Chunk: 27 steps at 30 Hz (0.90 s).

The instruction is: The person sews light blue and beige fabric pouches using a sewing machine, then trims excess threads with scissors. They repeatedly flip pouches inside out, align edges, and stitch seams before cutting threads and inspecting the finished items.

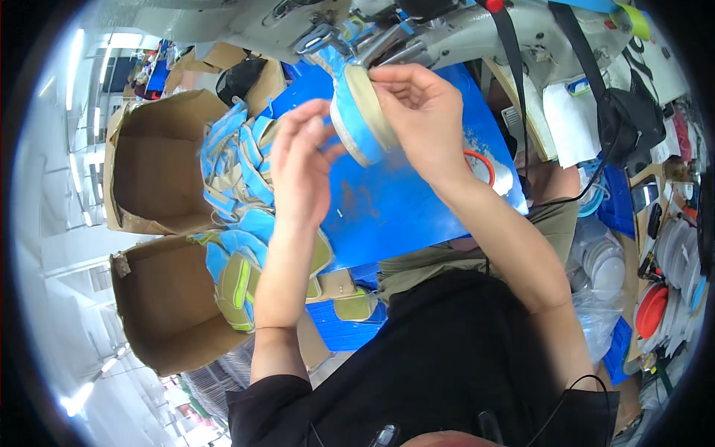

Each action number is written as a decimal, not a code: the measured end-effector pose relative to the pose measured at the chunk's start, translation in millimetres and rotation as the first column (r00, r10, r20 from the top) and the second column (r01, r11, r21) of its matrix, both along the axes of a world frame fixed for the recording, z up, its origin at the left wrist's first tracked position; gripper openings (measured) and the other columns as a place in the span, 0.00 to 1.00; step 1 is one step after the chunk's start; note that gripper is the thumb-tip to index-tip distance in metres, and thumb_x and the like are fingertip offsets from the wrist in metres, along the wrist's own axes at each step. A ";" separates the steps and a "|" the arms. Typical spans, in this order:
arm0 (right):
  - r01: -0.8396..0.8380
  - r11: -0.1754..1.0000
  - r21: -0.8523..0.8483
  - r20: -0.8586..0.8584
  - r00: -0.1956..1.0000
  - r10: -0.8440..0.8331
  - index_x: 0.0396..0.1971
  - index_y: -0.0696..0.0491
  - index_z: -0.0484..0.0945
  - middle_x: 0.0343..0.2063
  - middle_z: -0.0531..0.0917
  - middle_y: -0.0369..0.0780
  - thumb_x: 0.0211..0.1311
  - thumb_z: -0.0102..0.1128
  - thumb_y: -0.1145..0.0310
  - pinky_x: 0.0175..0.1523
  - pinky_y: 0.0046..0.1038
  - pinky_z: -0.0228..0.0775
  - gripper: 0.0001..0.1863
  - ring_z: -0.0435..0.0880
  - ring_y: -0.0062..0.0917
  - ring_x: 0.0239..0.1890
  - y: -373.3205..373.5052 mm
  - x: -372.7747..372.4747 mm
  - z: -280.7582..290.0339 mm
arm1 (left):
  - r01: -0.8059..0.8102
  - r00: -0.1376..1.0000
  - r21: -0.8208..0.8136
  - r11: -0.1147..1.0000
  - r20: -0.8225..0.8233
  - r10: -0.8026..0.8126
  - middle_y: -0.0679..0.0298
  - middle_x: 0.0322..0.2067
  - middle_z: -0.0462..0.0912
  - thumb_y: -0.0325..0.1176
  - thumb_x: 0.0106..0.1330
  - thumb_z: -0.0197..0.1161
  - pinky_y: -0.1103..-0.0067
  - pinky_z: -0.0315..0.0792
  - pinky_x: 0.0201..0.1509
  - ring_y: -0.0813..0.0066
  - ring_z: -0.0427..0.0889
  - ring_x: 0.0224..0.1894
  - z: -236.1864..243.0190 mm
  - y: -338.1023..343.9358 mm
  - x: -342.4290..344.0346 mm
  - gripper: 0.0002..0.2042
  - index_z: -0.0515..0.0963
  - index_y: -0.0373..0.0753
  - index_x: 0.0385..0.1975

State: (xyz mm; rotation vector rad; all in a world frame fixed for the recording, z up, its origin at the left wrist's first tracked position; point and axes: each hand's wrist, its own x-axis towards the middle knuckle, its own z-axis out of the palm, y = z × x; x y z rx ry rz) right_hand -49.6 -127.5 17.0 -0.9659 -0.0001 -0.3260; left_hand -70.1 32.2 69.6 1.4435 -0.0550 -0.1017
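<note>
A curved fabric strip (357,115) in blue and beige with a pale edge hangs in a loop below the metal presser parts of a sewing machine (387,46). My right hand (426,119) is closed on the strip's beige side, thumb and forefinger pinching it near the machine. On the other side of the strip, my left hand (302,160) is raised with its fingers apart and slightly bent. Its fingertips are a little blurred and come close to the strip's pale edge; whether they touch it I cannot tell.
Under my hands lies a blue work surface (417,216). Left of it are a heap of blue and beige fabric pieces (237,160) and two cardboard boxes (123,175). An orange-red ring-shaped handle (488,167) rests at the right. Black straps (514,67) hang beyond it.
</note>
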 end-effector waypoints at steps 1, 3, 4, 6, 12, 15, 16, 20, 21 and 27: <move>0.005 1.000 -0.028 0.005 1.000 -0.004 0.39 0.61 0.84 0.32 0.87 0.38 0.61 0.69 0.75 0.41 0.20 0.76 0.08 0.84 0.17 0.35 2.7 -0.1 -2.7 | 0.019 0.990 -0.101 0.995 -0.135 -0.033 0.59 0.54 0.80 0.39 0.73 0.61 0.69 0.77 0.56 0.72 0.81 0.54 4.1 -2.9 2.3 0.17 0.74 0.35 0.55; 0.032 0.995 -0.095 0.011 0.999 -0.031 0.39 0.59 0.85 0.32 0.87 0.37 0.60 0.70 0.74 0.41 0.20 0.75 0.09 0.84 0.17 0.35 2.7 0.9 -8.0 | 0.027 0.910 -0.315 0.949 -0.385 -0.153 0.60 0.53 0.81 0.42 0.73 0.61 0.72 0.78 0.53 0.74 0.81 0.54 14.1 -20.4 13.5 0.18 0.75 0.36 0.55; 0.061 0.990 -0.131 0.032 0.998 -0.057 0.39 0.58 0.85 0.32 0.87 0.37 0.59 0.70 0.74 0.41 0.20 0.74 0.08 0.84 0.17 0.35 3.4 0.6 -9.8 | 0.011 0.941 -0.211 0.977 -0.328 -0.082 0.62 0.50 0.83 0.43 0.73 0.63 0.74 0.79 0.51 0.74 0.82 0.52 12.1 -25.0 15.1 0.18 0.77 0.36 0.53; 0.122 0.972 -0.199 0.078 0.991 -0.108 0.38 0.56 0.85 0.31 0.87 0.36 0.59 0.70 0.73 0.41 0.20 0.73 0.08 0.85 0.18 0.35 5.1 -0.9 -12.9 | 0.082 0.976 -0.013 0.997 -0.201 -0.083 0.63 0.49 0.84 0.41 0.72 0.64 0.75 0.78 0.51 0.74 0.83 0.50 7.2 -20.4 28.2 0.17 0.78 0.36 0.53; 0.286 0.857 -0.430 0.218 0.953 -0.209 0.39 0.55 0.84 0.31 0.86 0.37 0.54 0.72 0.76 0.41 0.22 0.74 0.11 0.85 0.22 0.35 3.8 -9.5 -19.9 | 0.103 0.893 -0.370 0.924 -0.376 -0.250 0.60 0.48 0.85 0.35 0.72 0.64 0.73 0.80 0.55 0.71 0.84 0.48 17.6 -11.3 35.3 0.15 0.78 0.34 0.53; 0.409 0.790 -0.457 0.321 0.904 -0.282 0.36 0.54 0.84 0.30 0.84 0.39 0.52 0.74 0.73 0.37 0.29 0.78 0.11 0.87 0.29 0.34 7.8 -4.8 -24.8 | 0.063 0.939 -0.227 0.972 -0.317 -0.135 0.60 0.48 0.85 0.34 0.72 0.63 0.74 0.80 0.54 0.71 0.85 0.47 11.1 -16.8 34.5 0.15 0.78 0.34 0.53; 0.411 0.790 -0.455 0.314 0.904 -0.290 0.36 0.54 0.84 0.30 0.84 0.39 0.52 0.74 0.72 0.38 0.29 0.78 0.11 0.87 0.29 0.33 9.2 -2.8 -25.7 | 0.080 0.958 -0.166 0.983 -0.260 -0.122 0.60 0.46 0.86 0.32 0.70 0.66 0.76 0.80 0.51 0.74 0.85 0.45 9.1 -19.3 35.5 0.14 0.80 0.33 0.51; 0.382 0.805 -0.454 0.255 0.921 -0.293 0.35 0.53 0.84 0.30 0.85 0.38 0.52 0.75 0.72 0.38 0.27 0.78 0.11 0.87 0.27 0.32 11.2 0.6 -25.4 | 0.017 1.000 0.043 0.999 0.005 -0.017 0.62 0.39 0.88 0.26 0.62 0.73 0.81 0.79 0.46 0.80 0.85 0.39 -3.8 -23.6 34.5 0.13 0.83 0.32 0.46; 0.365 0.813 -0.454 0.232 0.929 -0.287 0.35 0.53 0.84 0.30 0.85 0.38 0.52 0.75 0.72 0.38 0.27 0.78 0.11 0.87 0.27 0.32 10.7 0.2 -24.6 | 0.010 0.999 0.059 0.998 0.032 -0.012 0.62 0.39 0.88 0.26 0.62 0.73 0.81 0.79 0.45 0.80 0.85 0.38 -4.9 -24.1 34.3 0.13 0.84 0.32 0.45; 0.328 0.848 -0.417 0.217 0.942 -0.257 0.35 0.55 0.85 0.31 0.87 0.38 0.51 0.75 0.74 0.39 0.25 0.78 0.11 0.87 0.25 0.32 10.2 -0.5 -25.8 | -0.025 0.994 0.131 0.991 0.111 0.011 0.62 0.36 0.88 0.26 0.62 0.73 0.82 0.78 0.41 0.82 0.84 0.34 -7.2 -28.0 33.5 0.11 0.85 0.32 0.43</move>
